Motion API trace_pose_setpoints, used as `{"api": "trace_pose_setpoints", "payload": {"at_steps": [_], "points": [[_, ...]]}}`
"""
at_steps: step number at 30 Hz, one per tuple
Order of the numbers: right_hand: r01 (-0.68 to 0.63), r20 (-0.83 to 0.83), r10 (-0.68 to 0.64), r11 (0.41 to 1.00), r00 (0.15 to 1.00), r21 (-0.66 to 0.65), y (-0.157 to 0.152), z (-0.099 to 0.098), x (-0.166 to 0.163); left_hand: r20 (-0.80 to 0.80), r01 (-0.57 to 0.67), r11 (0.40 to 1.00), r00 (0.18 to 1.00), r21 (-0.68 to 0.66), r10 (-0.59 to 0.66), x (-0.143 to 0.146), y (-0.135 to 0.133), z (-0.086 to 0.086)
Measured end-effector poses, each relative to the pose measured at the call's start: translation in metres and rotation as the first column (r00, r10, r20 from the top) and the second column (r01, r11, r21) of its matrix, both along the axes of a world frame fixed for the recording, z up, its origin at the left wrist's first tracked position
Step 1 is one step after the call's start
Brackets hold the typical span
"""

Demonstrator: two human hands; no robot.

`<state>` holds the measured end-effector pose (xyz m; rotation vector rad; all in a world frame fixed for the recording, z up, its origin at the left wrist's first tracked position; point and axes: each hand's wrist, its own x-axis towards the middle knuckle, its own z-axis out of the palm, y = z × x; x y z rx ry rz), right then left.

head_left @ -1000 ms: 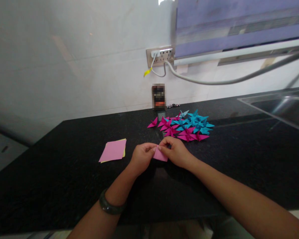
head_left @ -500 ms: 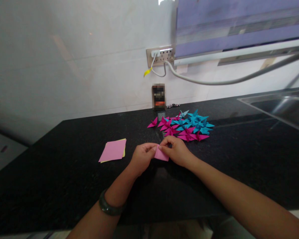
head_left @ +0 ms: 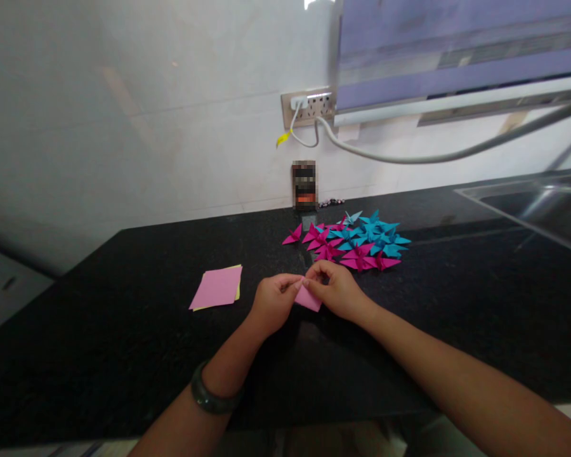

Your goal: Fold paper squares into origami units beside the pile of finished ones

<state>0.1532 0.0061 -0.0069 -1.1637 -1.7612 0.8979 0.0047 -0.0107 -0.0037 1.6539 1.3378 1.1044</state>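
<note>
A small folded piece of pink paper point(head_left: 308, 298) is held above the black counter between both my hands. My left hand point(head_left: 275, 303) pinches its upper left edge with thumb and forefinger. Opposite it, my right hand point(head_left: 339, 290) grips the upper right edge, its thumb close to the left thumb. The fingers hide the paper's top part. Left of my hands lies a stack of square paper point(head_left: 216, 287), pink on top with yellow showing beneath. Just beyond the hands sit several folded paper cranes, magenta ones point(head_left: 359, 256) and blue ones point(head_left: 371, 233).
A dark box-like object with a blurred front point(head_left: 304, 185) leans by the wall behind the cranes, beside a beaded string point(head_left: 332, 202). A sink point(head_left: 528, 216) is set into the counter point(head_left: 124, 355) at right. A grey cable point(head_left: 409, 158) hangs from the wall socket point(head_left: 307, 109).
The pink paper has tilted slightly between my fingers, its lower corner now pointing further down. Both hands keep nearly the same place, and the cranes and paper stack are unmoved.
</note>
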Motion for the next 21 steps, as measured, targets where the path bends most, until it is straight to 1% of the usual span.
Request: {"api": "trace_pose_setpoints", "payload": {"at_steps": [3, 7, 9, 12, 17, 21], "points": [[0.003, -0.035, -0.005, 0.999, 0.999, -0.045, 0.001, -0.001, 0.000, -0.029, -0.012, 0.999, 0.999, 0.033, 0.013, 0.000, -0.001, -0.001], [-0.012, 0.031, 0.014, 0.998, 0.999, -0.068, 0.000, 0.002, -0.001, -0.038, -0.034, 0.999, 0.999, 0.041, 0.035, 0.000, -0.002, -0.004], [-0.025, 0.037, 0.027, 0.999, 0.999, -0.046, -0.001, 0.004, -0.001, -0.047, -0.044, 0.998, 0.998, 0.035, 0.045, 0.000, -0.003, -0.006], [-0.027, 0.034, 0.026, 0.999, 0.999, 0.028, -0.002, 0.005, -0.002, -0.063, -0.031, 0.999, 0.997, 0.030, 0.033, 0.000, -0.003, -0.007], [0.008, 0.012, -0.009, 0.994, 1.000, 0.105, -0.001, 0.005, 0.000, -0.203, 0.065, 0.998, 0.977, 0.024, -0.058, 0.002, -0.005, -0.003], [0.037, 0.018, -0.041, 0.985, 0.999, 0.166, -0.002, 0.005, 0.000, -0.278, 0.020, 1.000, 0.961, 0.022, -0.013, 0.003, -0.008, 0.004]]}}
